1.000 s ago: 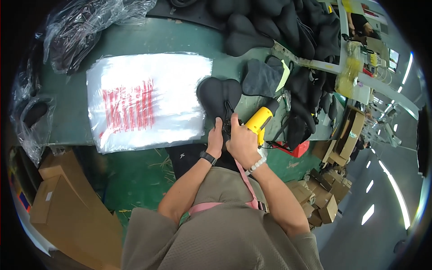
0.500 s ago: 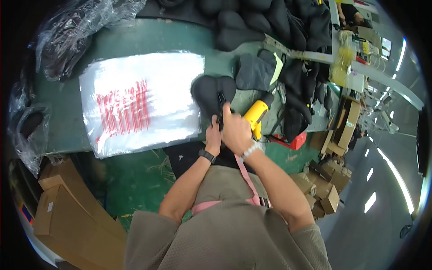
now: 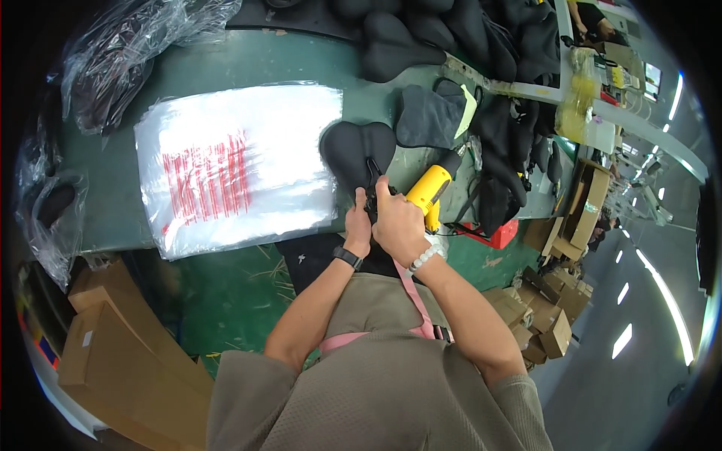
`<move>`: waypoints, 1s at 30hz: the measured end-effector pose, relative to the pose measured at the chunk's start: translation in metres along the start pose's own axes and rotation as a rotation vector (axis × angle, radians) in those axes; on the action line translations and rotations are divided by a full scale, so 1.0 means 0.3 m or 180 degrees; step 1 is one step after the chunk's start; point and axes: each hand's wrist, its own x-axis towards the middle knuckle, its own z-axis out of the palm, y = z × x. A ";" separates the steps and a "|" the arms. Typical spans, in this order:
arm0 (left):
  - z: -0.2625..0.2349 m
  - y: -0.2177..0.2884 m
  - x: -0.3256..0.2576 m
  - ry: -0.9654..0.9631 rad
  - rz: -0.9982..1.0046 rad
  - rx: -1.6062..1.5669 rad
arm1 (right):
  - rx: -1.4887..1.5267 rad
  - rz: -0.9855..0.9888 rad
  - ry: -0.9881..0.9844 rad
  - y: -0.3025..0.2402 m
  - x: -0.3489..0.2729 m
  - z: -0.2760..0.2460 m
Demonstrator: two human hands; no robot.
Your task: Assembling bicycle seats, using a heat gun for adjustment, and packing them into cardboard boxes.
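Note:
A black padded bicycle saddle [image 3: 353,150] lies on the green table, its wide end away from me and its narrow nose toward my hands. My left hand [image 3: 358,225] is closed at the left side of the nose, thumb up along it. My right hand [image 3: 398,224] is closed around a slim black piece [image 3: 373,167] that reaches over the saddle; its kind I cannot make out. The fingers of both hands are partly hidden. Just right of my right hand lies a yellow heat gun [image 3: 429,189] with a dark nozzle.
Left of the saddle lies a stack of clear plastic bags [image 3: 293,150] with red print. More black saddles [image 3: 391,52] are piled at the back. A dark grey cloth [image 3: 425,119] lies beyond the heat gun. Cardboard boxes [image 3: 113,353] stand at lower left.
My hands stay at the saddle's nose; the right hand has shifted slightly and the black piece sits a little lower. The view has moved slightly.

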 end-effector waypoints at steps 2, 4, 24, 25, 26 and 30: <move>0.004 -0.016 0.017 -0.0030 0.0032 -0.0035 | 0.0066 -0.0033 0.0371 -0.002 0.042 0.001; 0.042 0.006 0.002 0.0242 0.0059 0.0090 | 0.0213 -0.0059 0.0372 0.004 0.107 -0.022; 0.026 -0.033 0.013 -0.0141 0.0245 -0.0489 | 0.0910 -0.0250 0.0515 0.086 0.103 -0.013; -0.004 -0.051 0.063 -0.0138 0.0303 -0.0482 | 0.0847 -0.0299 0.0670 0.084 0.042 0.023; -0.032 -0.072 0.093 -0.0195 0.0318 -0.0549 | 0.0805 -0.0194 0.0370 0.071 0.001 0.032; -0.105 -0.145 0.142 -0.0298 0.0598 0.0220 | 0.0779 -0.0130 0.0280 0.056 0.001 0.042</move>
